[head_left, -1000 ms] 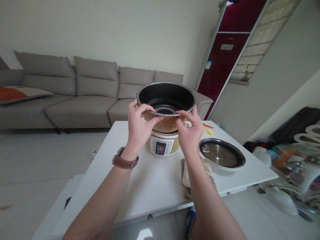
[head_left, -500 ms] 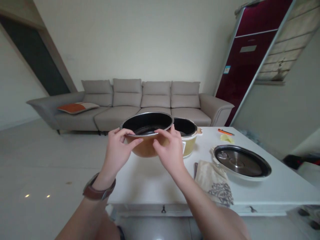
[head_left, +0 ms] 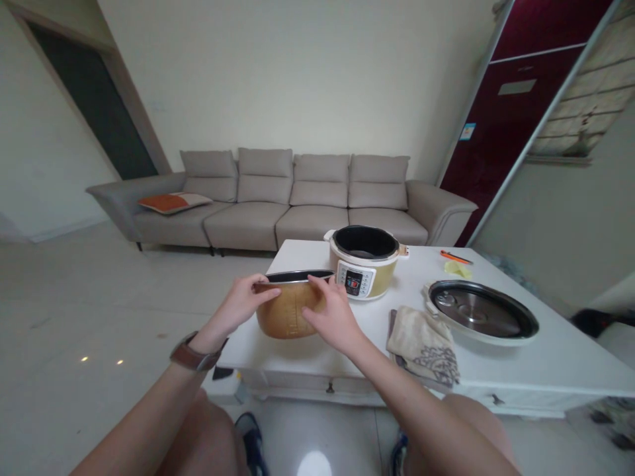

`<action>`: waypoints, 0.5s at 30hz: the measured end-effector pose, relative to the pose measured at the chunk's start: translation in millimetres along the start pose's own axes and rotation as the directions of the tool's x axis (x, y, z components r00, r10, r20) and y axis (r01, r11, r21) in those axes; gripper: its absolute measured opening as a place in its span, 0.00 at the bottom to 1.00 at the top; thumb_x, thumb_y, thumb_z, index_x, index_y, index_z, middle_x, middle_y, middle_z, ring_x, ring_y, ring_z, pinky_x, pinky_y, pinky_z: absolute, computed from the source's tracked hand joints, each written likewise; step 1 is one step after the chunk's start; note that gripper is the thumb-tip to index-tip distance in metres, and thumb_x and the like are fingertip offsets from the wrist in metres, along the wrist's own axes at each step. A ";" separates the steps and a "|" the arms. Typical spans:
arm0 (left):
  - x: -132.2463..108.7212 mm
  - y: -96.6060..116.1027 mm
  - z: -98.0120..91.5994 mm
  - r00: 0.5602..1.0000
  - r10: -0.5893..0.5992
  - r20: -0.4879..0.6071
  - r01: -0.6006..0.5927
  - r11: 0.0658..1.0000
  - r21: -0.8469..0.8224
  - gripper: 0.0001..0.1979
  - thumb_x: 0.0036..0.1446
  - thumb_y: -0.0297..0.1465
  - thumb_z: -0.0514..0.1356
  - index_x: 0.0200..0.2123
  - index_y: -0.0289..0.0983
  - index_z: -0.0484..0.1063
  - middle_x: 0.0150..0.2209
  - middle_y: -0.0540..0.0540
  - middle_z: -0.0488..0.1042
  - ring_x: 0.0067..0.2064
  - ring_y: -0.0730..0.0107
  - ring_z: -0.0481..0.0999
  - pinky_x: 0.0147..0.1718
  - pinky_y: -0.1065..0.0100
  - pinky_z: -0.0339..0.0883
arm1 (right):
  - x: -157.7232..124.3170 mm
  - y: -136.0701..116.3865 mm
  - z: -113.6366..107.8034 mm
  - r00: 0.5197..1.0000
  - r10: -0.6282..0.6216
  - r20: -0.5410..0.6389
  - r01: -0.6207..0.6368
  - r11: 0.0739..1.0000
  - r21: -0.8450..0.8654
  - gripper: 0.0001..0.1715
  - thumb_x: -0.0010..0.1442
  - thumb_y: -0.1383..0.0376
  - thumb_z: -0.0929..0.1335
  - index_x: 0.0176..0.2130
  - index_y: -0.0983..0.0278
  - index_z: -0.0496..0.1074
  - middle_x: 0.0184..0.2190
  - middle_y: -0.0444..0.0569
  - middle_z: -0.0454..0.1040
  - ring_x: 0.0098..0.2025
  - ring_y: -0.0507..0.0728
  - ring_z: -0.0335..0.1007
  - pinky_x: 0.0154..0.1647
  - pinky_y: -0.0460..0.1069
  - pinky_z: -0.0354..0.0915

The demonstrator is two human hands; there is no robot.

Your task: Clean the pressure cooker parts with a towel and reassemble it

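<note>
Both my hands grip the rim of a gold-coloured inner pot [head_left: 288,311] with a black inside. It rests on or just above the near left corner of the white table [head_left: 496,370]. My left hand [head_left: 241,304] pinches the rim on the left; a brown watch sits on that wrist. My right hand [head_left: 335,318] pinches the rim on the right and covers part of the pot's side. Behind the pot stands the cream and gold cooker base [head_left: 364,262], open and hollow, its control panel facing me.
The cooker's round lid [head_left: 481,312] lies upside down on the table's right part. A folded beige cloth [head_left: 421,344] lies beside my right forearm. An orange tool [head_left: 452,256] and a yellow scrap lie at the far edge. A grey sofa [head_left: 278,205] stands behind.
The inner pot has come up out of the cooker base, moved left and down, and now sits low at the table's near left corner. My view has swung left and pulled back.
</note>
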State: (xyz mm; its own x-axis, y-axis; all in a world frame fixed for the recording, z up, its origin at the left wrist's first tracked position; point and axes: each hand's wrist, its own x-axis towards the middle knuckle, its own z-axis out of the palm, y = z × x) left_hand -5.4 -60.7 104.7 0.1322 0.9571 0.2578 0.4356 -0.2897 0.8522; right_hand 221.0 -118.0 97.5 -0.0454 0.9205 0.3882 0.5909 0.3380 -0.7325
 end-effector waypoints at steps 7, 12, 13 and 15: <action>12.4 -18.5 23.5 0.984 -0.114 0.139 0.131 0.984 -0.117 0.22 0.42 0.50 0.72 0.29 0.36 0.76 0.31 0.46 0.77 0.37 0.61 0.73 0.39 0.64 0.63 | -2.1 37.2 -23.2 0.995 -0.035 0.098 0.031 0.998 0.046 0.38 0.54 0.66 0.72 0.64 0.60 0.69 0.55 0.54 0.73 0.58 0.63 0.67 0.62 0.61 0.63; 25.4 -19.6 26.9 0.969 -0.104 0.223 0.127 0.987 -0.094 0.22 0.41 0.49 0.73 0.28 0.37 0.75 0.31 0.47 0.77 0.37 0.60 0.73 0.39 0.64 0.62 | -11.1 106.8 -85.0 0.984 0.163 0.072 -0.169 0.982 0.082 0.20 0.58 0.66 0.69 0.50 0.62 0.76 0.42 0.51 0.81 0.43 0.58 0.76 0.48 0.55 0.69; 27.5 -19.3 26.4 0.968 -0.099 0.229 0.121 0.989 -0.081 0.22 0.40 0.48 0.73 0.28 0.38 0.75 0.30 0.47 0.77 0.37 0.60 0.73 0.38 0.64 0.62 | -16.1 125.6 -104.2 0.963 0.268 0.032 -0.269 0.962 0.042 0.14 0.56 0.66 0.70 0.44 0.62 0.78 0.35 0.49 0.80 0.38 0.58 0.75 0.45 0.54 0.68; 31.0 -19.6 24.7 0.967 -0.082 0.242 0.100 0.993 -0.063 0.21 0.40 0.48 0.73 0.28 0.38 0.75 0.31 0.47 0.77 0.38 0.59 0.74 0.38 0.63 0.63 | -31.4 164.0 -144.6 0.858 0.502 -0.111 -0.492 0.864 0.106 0.03 0.50 0.69 0.74 0.30 0.62 0.78 0.26 0.48 0.77 0.33 0.57 0.72 0.43 0.53 0.66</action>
State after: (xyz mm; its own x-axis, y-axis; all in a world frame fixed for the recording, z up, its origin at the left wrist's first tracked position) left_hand 12.2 -25.4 84.7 0.3074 0.9491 0.0688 0.3900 -0.1916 0.9007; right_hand 435.8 -119.9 46.0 0.3471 0.9374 0.0270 0.4478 -0.1403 -0.8831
